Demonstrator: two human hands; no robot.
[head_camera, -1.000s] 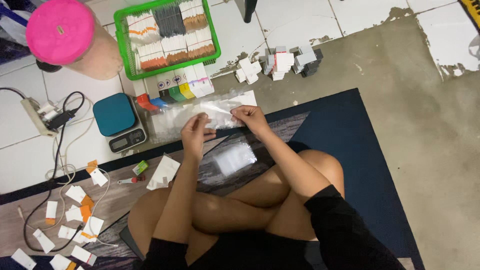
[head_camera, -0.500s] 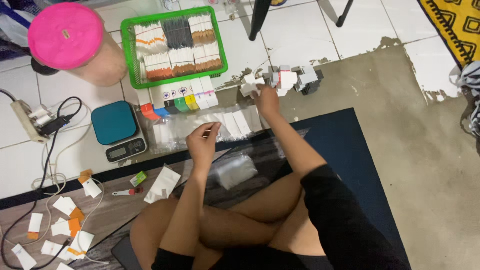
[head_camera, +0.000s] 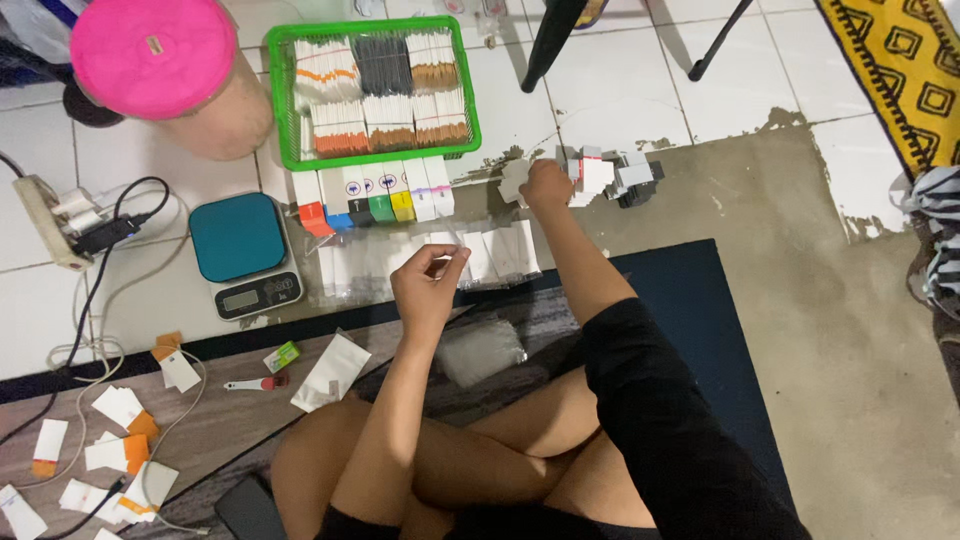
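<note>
Arms stretch forward from a person sitting cross-legged on a dark mat (head_camera: 700, 330) laid on the floor. The right hand (head_camera: 547, 184) is reached out farthest, arm nearly straight, its grip clenched over a small white packet (head_camera: 514, 178) at the edge of a loose pile of small white and grey boxes (head_camera: 612, 175) on the bare concrete; the count of that pile cannot be told. The left hand (head_camera: 428, 285) is held nearer the body, elbow bent, thumb and fingertips pinched on the edge of a clear plastic bag (head_camera: 420, 262) that lies flat on the floor with white packets showing inside it.

Just beyond the bag stands one row of six small upright boxes (head_camera: 368, 195), with red, blue, green, yellow, purple and pale bases. Behind them sits one green basket (head_camera: 274, 95) holding six stacks of flat packets, three to a row. To the left lie one teal kitchen scale (head_camera: 240, 250), one big jar with a pink lid (head_camera: 152, 58), and one white power strip (head_camera: 45, 220) with plugs in it. Many white and orange paper slips (head_camera: 110, 450) are scattered by the left knee, too jumbled to count. A second clear bag (head_camera: 482, 350) lies on the mat before the shins.
</note>
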